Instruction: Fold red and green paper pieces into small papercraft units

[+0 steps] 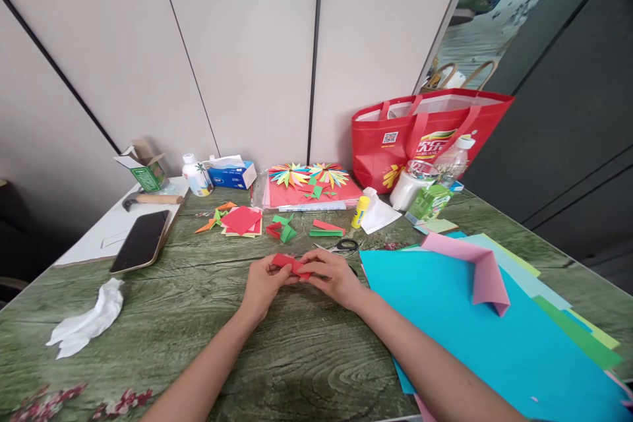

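Between my two hands is a small folded strip of red paper (291,264), held just above the table's middle. My left hand (263,282) pinches its left end with thumb and fingers. On its right end, the fingers and thumb of my right hand (332,275) are closed. Just beyond lie scissors (346,245) with black handles, partly behind my right hand. Farther back are red and green folded strips (327,229), a red and green folded paper piece (283,229), and a stack of paper squares (242,220). A yellow glue stick (361,211) stands upright beside them.
Large coloured sheets (445,303) cover the right side, a folded pink strip (487,270) on top. At left are a phone (141,242), a hammer (153,199) and crumpled tissue (89,318). A red bag (386,151), tissue pack (231,174) and paper flowers (289,175) line the back.
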{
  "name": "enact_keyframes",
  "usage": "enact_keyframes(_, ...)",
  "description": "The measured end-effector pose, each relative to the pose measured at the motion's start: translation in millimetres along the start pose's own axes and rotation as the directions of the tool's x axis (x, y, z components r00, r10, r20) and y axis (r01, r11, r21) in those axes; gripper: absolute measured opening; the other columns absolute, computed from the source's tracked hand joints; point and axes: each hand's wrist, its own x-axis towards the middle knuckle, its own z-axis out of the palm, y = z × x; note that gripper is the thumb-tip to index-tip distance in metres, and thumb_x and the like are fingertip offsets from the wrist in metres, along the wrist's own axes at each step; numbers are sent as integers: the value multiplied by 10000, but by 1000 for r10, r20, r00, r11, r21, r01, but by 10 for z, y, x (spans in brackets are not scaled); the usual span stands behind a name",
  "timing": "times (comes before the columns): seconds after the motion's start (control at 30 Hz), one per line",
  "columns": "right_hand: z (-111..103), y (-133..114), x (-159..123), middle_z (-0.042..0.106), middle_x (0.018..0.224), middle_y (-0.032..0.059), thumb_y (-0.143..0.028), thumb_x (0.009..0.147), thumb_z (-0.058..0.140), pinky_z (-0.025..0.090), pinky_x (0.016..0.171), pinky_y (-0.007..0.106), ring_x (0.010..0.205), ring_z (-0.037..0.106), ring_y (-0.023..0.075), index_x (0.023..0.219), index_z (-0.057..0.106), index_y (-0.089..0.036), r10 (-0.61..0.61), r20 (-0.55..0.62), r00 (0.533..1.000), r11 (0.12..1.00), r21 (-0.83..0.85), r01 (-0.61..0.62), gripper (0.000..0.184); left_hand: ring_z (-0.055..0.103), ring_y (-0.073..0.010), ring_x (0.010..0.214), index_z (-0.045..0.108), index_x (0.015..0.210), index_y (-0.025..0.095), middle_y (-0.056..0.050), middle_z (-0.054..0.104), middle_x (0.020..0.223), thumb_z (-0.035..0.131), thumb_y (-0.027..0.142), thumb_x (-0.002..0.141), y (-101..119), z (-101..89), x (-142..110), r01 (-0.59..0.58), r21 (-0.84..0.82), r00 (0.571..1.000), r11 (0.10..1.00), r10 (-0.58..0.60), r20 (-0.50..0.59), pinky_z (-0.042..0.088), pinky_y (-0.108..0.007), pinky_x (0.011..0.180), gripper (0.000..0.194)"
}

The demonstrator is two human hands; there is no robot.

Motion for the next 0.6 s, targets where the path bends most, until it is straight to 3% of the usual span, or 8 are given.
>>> enact_keyframes(0.17, -20, 17, -5, 613, 937, 54, -241, 816, 531, 484, 732, 297, 826, 594, 157, 940, 656, -275, -4, -9, 1000, 1000, 20, 4, 179, 659, -186, 646, 648, 851, 106, -49, 692, 733, 719, 236, 558, 59, -4, -29, 51, -29, 997, 998, -50, 61, 559, -379, 709, 328)
enact_keyframes(0.33, -29, 45, -20, 593, 990, 64, -227, 819, 524, 484, 752, 303, 878, 579, 162, 949, 651, -272, -7, 5, 1000, 1000, 12, 7, 188, 660, -176, 612, 634, 784, 124, -22, 681, 734, 707, 194, 545, 52, -18, -18, 34, 9, 995, 999, -35, 95, 562, -374, 694, 260)
enact_keyframes(0.47, -48, 37, -1, 599, 976, 67, -245, 826, 516, 478, 774, 303, 882, 581, 160, 909, 659, -243, -12, 67, 998, 999, 41, 9, 165, 661, -189, 619, 662, 786, 148, -21, 689, 725, 653, 182, 580, -53, -32, 23, -52, 173, 993, 984, 33, 116, 561, -339, 638, 209)
enact_keyframes(0.6, -41, 9, 42, 617, 858, 51, -297, 787, 573, 479, 747, 312, 798, 594, 159, 793, 660, -223, 131, -17, 991, 983, 132, -128, 115, 664, -196, 629, 668, 798, 159, -20, 696, 709, 647, 181, 591, -67, -16, 21, -89, 181, 990, 979, 67, 122, 556, -329, 638, 209)
